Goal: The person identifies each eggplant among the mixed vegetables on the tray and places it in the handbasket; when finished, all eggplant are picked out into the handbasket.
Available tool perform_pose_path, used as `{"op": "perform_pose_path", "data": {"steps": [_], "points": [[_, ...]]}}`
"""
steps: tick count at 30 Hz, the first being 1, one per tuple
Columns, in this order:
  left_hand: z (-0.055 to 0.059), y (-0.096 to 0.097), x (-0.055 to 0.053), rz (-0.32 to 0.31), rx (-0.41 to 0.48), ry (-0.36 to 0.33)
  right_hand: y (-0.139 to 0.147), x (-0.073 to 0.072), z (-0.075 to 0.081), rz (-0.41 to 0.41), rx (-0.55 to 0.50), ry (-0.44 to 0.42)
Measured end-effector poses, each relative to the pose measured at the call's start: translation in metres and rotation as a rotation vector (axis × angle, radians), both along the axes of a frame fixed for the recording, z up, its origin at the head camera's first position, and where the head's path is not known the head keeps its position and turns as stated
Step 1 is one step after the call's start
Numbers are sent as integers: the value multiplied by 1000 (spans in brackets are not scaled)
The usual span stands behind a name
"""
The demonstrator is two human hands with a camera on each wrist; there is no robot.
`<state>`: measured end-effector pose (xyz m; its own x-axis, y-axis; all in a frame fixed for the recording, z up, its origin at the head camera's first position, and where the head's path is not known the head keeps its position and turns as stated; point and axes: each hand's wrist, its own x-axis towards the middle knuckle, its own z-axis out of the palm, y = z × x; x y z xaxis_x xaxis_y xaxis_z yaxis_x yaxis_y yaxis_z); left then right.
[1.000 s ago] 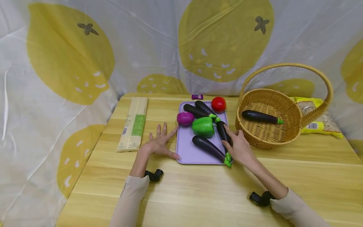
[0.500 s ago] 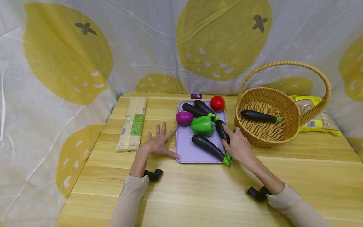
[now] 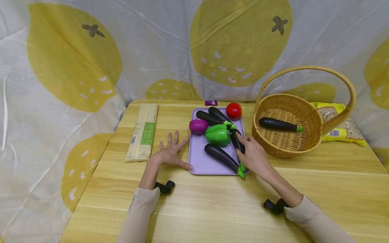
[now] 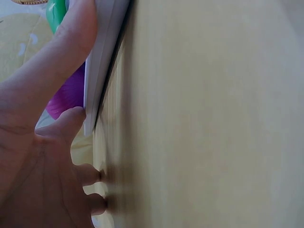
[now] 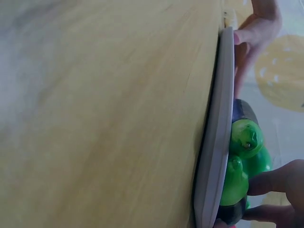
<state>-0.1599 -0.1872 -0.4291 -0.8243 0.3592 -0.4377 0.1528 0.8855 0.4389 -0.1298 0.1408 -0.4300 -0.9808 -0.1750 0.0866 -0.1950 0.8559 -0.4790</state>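
Observation:
A lilac tray (image 3: 200,162) lies on the wooden table. My left hand (image 3: 170,155) spreads its fingers at the tray's left side, with thumb and index finger touching the rim. At the tray's right side, my right hand (image 3: 253,157) holds an eggplant (image 3: 236,139) between thumb and fingers; the eggplant still lies on the tray. To its left is another eggplant (image 3: 221,157), slanting, its green stem over the front rim. A green bell pepper (image 3: 217,135), a purple onion (image 3: 198,126), two eggplants (image 3: 208,117) and a red tomato (image 3: 234,110) sit further back.
Right of the tray stands a wicker basket (image 3: 273,150) with a tall handle and one eggplant (image 3: 278,124) inside. A yellow bag (image 3: 340,133) lies behind it. A flat cream packet (image 3: 142,133) lies at the left, and a small purple wrapper (image 3: 211,103) behind the tray.
My right hand and the eggplant in it have shifted slightly left, and the slanting eggplant beside it has moved slightly left too. My left hand stays at the rim.

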Motion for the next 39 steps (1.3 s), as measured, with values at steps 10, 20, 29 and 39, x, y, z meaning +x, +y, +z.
{"op": "perform_pose_path", "data": {"steps": [10,20,29,39], "points": [[-1,1,0,1,-1,-2,9,4,18,-24,-10,-51],[-1,-1,0,2,2,1,47,-2,72,154,-89,-70],[-1,0,-1,-8,5,-4,102,-30,114,221,-84,-202],[-1,-1,1,-5,14,-1,159,-71,128,244,-55,-303]]}}
